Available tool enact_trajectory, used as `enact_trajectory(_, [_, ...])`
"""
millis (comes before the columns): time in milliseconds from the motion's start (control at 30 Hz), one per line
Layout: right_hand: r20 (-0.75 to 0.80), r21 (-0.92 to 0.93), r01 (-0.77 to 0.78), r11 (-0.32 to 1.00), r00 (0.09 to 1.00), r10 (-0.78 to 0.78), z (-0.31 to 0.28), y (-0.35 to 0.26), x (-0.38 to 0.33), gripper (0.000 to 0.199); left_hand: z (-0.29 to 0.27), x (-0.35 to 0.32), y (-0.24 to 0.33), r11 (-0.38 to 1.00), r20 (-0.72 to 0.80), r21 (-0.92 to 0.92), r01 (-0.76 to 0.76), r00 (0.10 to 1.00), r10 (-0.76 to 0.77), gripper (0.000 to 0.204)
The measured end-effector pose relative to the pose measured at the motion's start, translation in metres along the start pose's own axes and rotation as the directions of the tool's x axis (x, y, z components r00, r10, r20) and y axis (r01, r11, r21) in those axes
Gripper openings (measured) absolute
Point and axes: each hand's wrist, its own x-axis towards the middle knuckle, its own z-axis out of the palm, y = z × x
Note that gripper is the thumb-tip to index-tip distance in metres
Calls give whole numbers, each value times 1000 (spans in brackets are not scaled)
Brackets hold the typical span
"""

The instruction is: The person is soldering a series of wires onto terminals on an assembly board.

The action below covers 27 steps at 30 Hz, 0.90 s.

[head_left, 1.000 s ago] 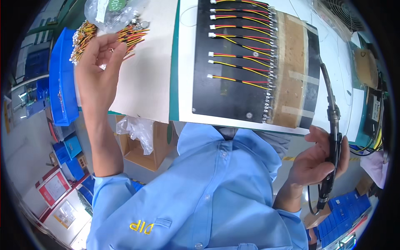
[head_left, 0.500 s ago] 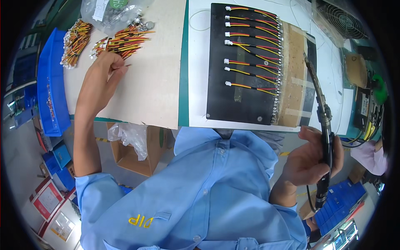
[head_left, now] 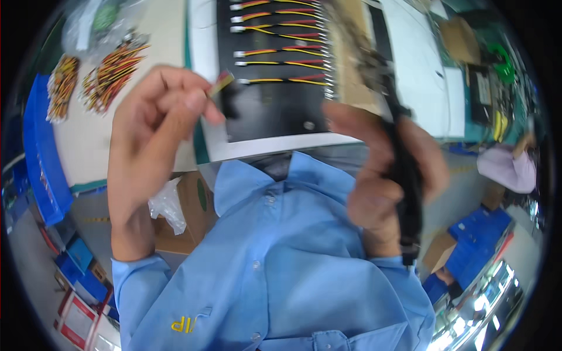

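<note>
Head view: a short wire lead (head_left: 221,83) with red and yellow strands is pinched between thumb and fingertips of the left hand (head_left: 153,126), raised above the near edge of the black board (head_left: 275,111). Rows of like leads (head_left: 281,50) are laid across that board. A black soldering iron (head_left: 404,169) is gripped in the closed right hand (head_left: 380,175), blurred, its tip over the board's right side. Loose wire bundles (head_left: 108,73) are seen on the white table (head_left: 88,146) to the left, beside a blue bin (head_left: 38,152).
</note>
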Motion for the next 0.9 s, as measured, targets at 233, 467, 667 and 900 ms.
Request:
enact_trajectory(233, [61, 17, -9, 1000, 998, 8, 1, 1, -1, 43, 72, -11, 16, 964, 202, -244, 103, 978, -53, 11])
enact_trajectory(467, [0, 63, -105, 993, 994, 105, -9, 5, -6, 44, 83, -7, 14, 980, 193, -195, 39, 981, 0, 9])
enact_trajectory(667, [43, 124, -125, 984, 992, 120, -8, 10, -6, 42, 82, -8, 17, 994, 155, -108, -36, 987, 52, 7])
enact_trajectory(900, [-22, 79, -98, 992, 995, 100, -11, 9, 0, 40, 85, 0, 17, 975, 114, -218, -35, 992, 61, 8])
